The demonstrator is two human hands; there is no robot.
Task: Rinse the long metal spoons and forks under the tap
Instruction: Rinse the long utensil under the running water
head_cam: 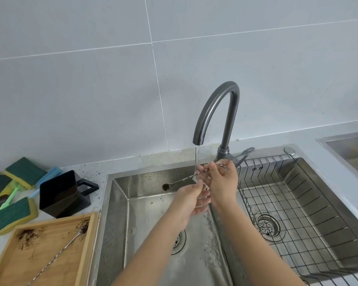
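We are partway through, by our reckoning. One long spoon (186, 179) is under the stream from the tap (215, 112), over the left basin of the sink (120, 203); its bowl at the far left end still looks dark with grounds, so this piece is not clean yet. A second long utensil (62, 250) lies untouched on the wooden tray (87, 244) on the surface to the left, among spilled grounds, and waits its turn. We see no rinsed pieces in the wire rack (298, 203).

Our right hand (223, 182) is closed on the spoon's twisted handle near its top end. Our left hand (191, 201) is curled loosely beneath, fingers rubbing the stem where the water lands.
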